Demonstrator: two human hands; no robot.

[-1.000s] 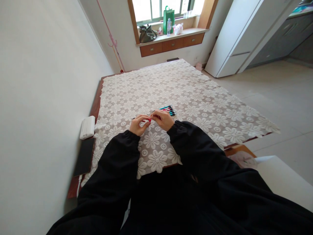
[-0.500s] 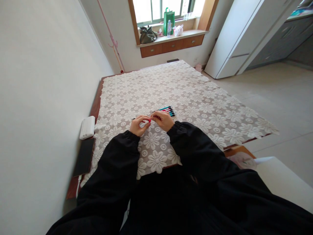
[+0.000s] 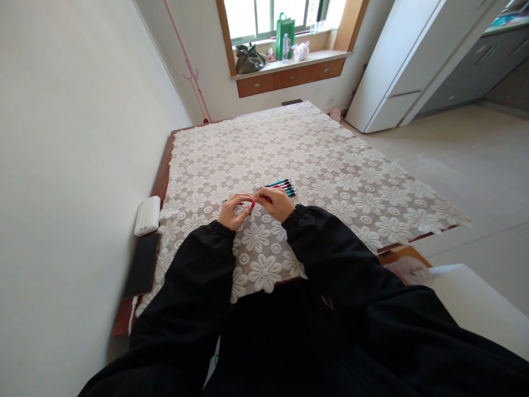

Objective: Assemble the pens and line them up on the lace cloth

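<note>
My left hand (image 3: 235, 212) is closed, with thumb and fingertips pinched on a small red pen (image 3: 253, 204). Its dark end points down toward the tablecloth; much of it is covered by my fingers. From the other side, my right hand (image 3: 275, 203) pinches the upper end of the same pen, its fingertips touching those of my left. Just beyond my right hand lies a row of several pens (image 3: 281, 183) in teal, red and black, partly hidden by that hand.
A white lace tablecloth (image 3: 264, 149) with flower patterns covers the table. Along the wall at left are a white box-shaped device (image 3: 147, 215) and a dark flat tablet-like object (image 3: 141, 266) with a white cable. A white chair (image 3: 475, 303) stands at right.
The red pen has turned between my fingers, so more of its red body and its dark lower end show. Both hands stay in nearly the same place.
</note>
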